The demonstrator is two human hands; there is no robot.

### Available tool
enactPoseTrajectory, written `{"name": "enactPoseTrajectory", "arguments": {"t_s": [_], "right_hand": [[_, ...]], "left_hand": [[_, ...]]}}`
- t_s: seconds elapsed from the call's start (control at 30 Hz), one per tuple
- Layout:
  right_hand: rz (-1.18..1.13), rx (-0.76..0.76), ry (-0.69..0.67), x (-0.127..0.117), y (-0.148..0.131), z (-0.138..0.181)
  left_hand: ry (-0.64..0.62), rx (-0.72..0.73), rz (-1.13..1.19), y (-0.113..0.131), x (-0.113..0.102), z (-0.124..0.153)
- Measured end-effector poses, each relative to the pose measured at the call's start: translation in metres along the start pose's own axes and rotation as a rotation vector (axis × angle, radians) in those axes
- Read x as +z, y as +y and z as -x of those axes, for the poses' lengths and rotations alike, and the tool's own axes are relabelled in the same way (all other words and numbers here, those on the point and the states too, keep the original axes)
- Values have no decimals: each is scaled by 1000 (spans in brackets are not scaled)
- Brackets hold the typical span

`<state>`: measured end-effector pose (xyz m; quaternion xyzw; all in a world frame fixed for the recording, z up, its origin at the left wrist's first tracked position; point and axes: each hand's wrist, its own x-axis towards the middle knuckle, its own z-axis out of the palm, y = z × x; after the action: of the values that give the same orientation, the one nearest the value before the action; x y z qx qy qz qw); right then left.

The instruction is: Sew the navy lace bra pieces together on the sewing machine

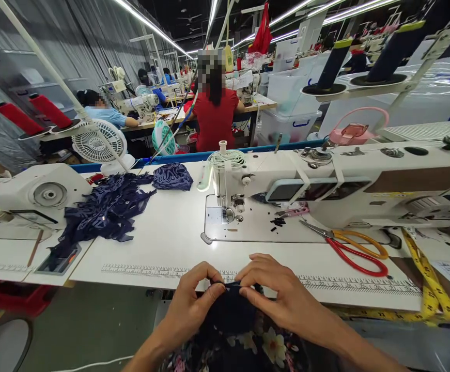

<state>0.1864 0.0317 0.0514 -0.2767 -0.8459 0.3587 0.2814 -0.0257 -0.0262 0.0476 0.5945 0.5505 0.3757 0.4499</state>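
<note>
Just off the table's front edge, a dark navy piece of fabric (pixel 233 310) hangs between my two hands. My left hand (pixel 199 294) pinches its upper edge between thumb and fingertips. On the other side my right hand (pixel 269 284) pinches the same edge, a short gap away. Behind the cloth shows dark floral fabric (pixel 273 346) over my lap. Straight ahead of my hands stands a white sewing machine (pixel 263 170), its needle area lit, with no cloth visible under the foot.
Scissors (pixel 358 253) with red and orange handles lie right, beside a yellow tape measure (pixel 428 289). Navy fabric strips (pixel 108 206) are heaped left, near a folded navy bundle (pixel 172 176). A white fan (pixel 99 140) stands behind. A person in red (pixel 216 116) sits beyond the table.
</note>
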Motion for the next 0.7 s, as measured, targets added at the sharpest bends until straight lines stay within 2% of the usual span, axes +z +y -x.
{"name": "enactPoseTrajectory", "arguments": {"t_s": [0.17, 0.23, 0.3, 0.37, 0.43, 0.47, 0.5, 0.57, 0.63, 0.7], "right_hand": [[148, 58, -10, -2, -17, -1], [202, 18, -88, 0, -26, -3], [272, -64, -182, 8, -33, -15], [399, -140, -209, 22, -38, -41], [582, -196, -139, 40, -42, -84], [643, -198, -99, 48, -43, -109], [670, -215, -52, 55, -44, -136], [652, -266, 94, 62, -43, -183], [617, -364, 203, 61, -34, -211], [653, -498, 226, 57, -13, -212]], "left_hand": [[1, 7, 225, -13, 9, 17], [-8, 43, 213, -21, 8, 29], [2, 80, 115, -26, -5, 36], [38, 103, -25, -24, -33, 32], [116, 155, -235, -10, -74, 17], [198, 229, -380, 1, -95, 7], [333, 331, -539, 13, -116, -4], [565, 553, -887, 34, -146, -22], [658, 750, -1184, 41, -155, -34], [627, 865, -1345, 26, -141, -42]]}}
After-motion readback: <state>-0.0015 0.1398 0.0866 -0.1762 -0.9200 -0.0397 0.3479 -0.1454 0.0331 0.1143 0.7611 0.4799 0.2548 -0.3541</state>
